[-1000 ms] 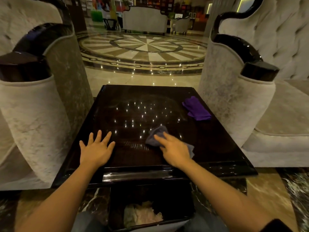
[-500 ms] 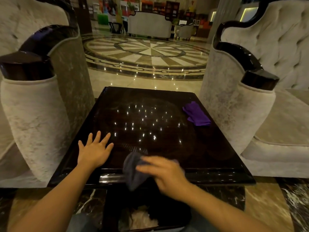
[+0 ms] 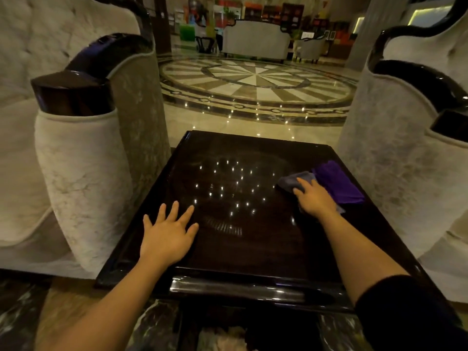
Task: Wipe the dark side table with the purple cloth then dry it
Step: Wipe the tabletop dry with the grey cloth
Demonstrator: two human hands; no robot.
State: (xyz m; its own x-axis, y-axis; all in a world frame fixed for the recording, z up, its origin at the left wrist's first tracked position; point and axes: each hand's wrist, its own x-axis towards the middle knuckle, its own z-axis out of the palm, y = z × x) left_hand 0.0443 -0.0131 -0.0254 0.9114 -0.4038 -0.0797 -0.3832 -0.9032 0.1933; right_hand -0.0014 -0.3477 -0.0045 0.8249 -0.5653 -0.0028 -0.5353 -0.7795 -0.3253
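Observation:
The dark glossy side table (image 3: 253, 249) fills the middle of the view, with ceiling lights reflected in its top. A purple cloth (image 3: 338, 182) lies crumpled at the table's right edge. My right hand (image 3: 315, 198) presses a grey-blue cloth (image 3: 291, 182) flat on the tabletop just left of the purple one, touching it. My left hand (image 3: 167, 234) rests flat on the near left part of the table, fingers spread, holding nothing.
Pale upholstered armchairs with black glossy armrests flank the table, one on the left (image 3: 83, 160) and one on the right (image 3: 405, 148). Polished marble floor with a round inlay (image 3: 255, 82) lies beyond. A white sofa (image 3: 255, 39) stands far back.
My right hand has swept the grey-blue cloth from the table's near edge up to the right side, next to the purple cloth. My left hand stays planted.

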